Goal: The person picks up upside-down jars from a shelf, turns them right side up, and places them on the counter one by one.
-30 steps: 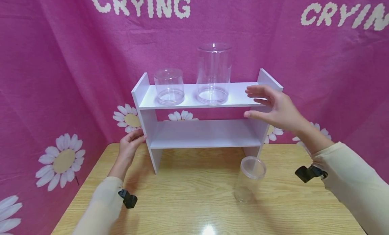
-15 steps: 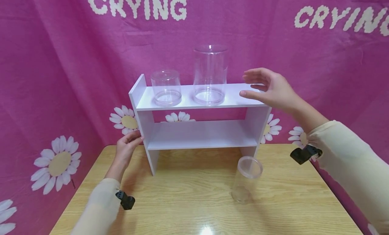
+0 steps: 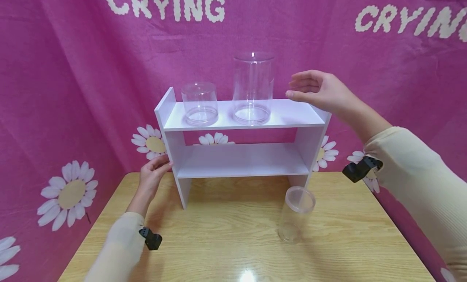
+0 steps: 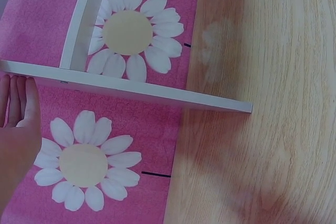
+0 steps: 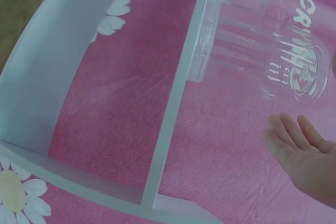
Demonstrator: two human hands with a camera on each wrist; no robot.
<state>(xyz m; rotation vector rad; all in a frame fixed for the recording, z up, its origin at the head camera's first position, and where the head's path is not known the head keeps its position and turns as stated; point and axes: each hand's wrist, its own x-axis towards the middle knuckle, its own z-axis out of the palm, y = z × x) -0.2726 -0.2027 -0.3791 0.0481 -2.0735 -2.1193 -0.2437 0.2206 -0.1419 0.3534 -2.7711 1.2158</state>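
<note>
My left hand (image 3: pixel 151 174) rests its fingertips against the outer face of the left side panel of a small white two-tier shelf (image 3: pixel 242 162). In the left wrist view, its fingers (image 4: pixel 23 98) look fairly straight. On the top tier stand two clear cylindrical jars, a short one (image 3: pixel 199 105) at the left and a tall one (image 3: pixel 253 87) at its right. My right hand (image 3: pixel 324 89) hovers over the top tier's right end, holding nothing, with fingers extended toward the tall jar but apart from it. The right wrist view also has this hand (image 5: pixel 307 156) near the tall jar's upper end.
Another clear jar with a lid (image 3: pixel 297 215) stands on the wooden table (image 3: pixel 219 237), in front of the shelf's right side. A pink curtain (image 3: pixel 303 39) with daisies and white lettering hangs close behind the shelf.
My right hand has risen from in front of the shelf's right panel to above the top tier. The left hand keeps its place on the left panel; the jars have not moved.
</note>
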